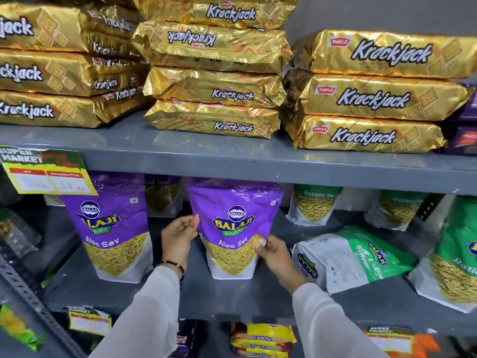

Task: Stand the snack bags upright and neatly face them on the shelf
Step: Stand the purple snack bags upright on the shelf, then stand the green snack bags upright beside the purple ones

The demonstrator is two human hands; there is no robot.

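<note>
Both hands, left hand (pixel 178 237) and right hand (pixel 275 250), pinch glossy purple pouch (pixel 233 223) upright.

Bare grey shelf board (pixel 232 295) lies open in front of my purple Aloo Sev pouch (pixel 233 228), and a gap runs between it and its upright purple twin (pixel 111 228) on the left. To the right, a toppled green-and-white Ratlami Sev bag (pixel 351 257) blocks the way. Overhead, the grey metal shelf edge (pixel 258 166) sits just above the pouch tops
</note>
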